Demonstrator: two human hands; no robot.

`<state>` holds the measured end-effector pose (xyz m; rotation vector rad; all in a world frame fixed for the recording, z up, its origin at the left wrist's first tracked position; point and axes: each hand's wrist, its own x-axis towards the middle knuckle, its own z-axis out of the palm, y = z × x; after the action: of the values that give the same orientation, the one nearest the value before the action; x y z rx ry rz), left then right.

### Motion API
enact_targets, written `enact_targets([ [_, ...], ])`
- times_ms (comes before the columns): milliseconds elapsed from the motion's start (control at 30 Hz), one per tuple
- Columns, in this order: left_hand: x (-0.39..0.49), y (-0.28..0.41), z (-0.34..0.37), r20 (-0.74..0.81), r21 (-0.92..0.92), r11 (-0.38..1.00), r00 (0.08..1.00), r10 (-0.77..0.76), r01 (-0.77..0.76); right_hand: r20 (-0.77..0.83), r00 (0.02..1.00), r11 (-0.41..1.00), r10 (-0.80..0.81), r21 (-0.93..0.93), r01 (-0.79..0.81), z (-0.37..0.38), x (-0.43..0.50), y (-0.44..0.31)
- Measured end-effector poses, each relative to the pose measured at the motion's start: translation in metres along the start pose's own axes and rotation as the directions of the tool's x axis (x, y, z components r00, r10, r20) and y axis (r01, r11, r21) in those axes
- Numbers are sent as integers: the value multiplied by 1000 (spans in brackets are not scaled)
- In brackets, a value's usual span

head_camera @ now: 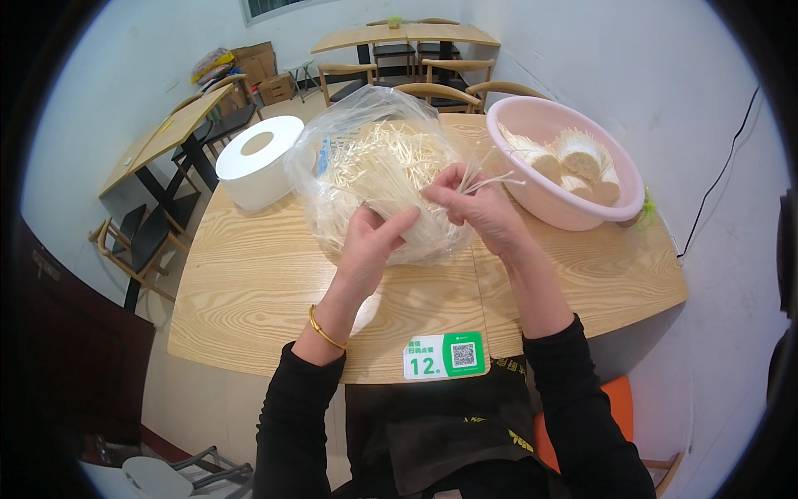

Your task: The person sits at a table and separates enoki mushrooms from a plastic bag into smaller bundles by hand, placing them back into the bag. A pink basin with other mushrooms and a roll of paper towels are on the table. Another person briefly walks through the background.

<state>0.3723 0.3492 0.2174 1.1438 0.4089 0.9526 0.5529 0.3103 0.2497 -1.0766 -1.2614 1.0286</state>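
Note:
A clear plastic bag [368,103] full of loose enoki mushrooms [399,146] lies open on the wooden table [262,293]. Over it, my left hand [374,240] grips a bunch of enoki strands [389,181], thumb on top. My right hand [471,199] pinches a few separate enoki stems [492,179] whose small caps point right. To the right stands a pink plastic basin [555,199] with several enoki clusters [580,163] inside, their cut root ends showing. Part of the left hand's bunch is hidden behind my fingers.
A large white paper roll [259,165] stands left of the bag. A green and white card with a printed code [446,355] lies at the table's near edge. A wall [704,237] with a black cable rises on the right. Other tables [405,38] and chairs stand beyond.

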Motion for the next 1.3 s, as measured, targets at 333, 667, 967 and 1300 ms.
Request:
enact_targets([
  [333, 1, -3, 0, -16, 34, 999, 1000, -7, 8, 1, 1000, 999, 1, 36, -1, 6, 4, 15],
  [667, 4, 2, -2, -116, -196, 981, 993, -33, 9, 127, 992, 826, -21, 561, -54, -6, 8, 19],
  [967, 2, 4, -4, 4, -168, 985, 1000, -28, 28, 61, 996, 887, 64, 453, -85, -21, 3, 2],
  [1300, 2, -4, -6, 78, 83, 995, 995, -67, 60, 75, 997, 998, 24, -59, -20, 6, 1, 10],
])
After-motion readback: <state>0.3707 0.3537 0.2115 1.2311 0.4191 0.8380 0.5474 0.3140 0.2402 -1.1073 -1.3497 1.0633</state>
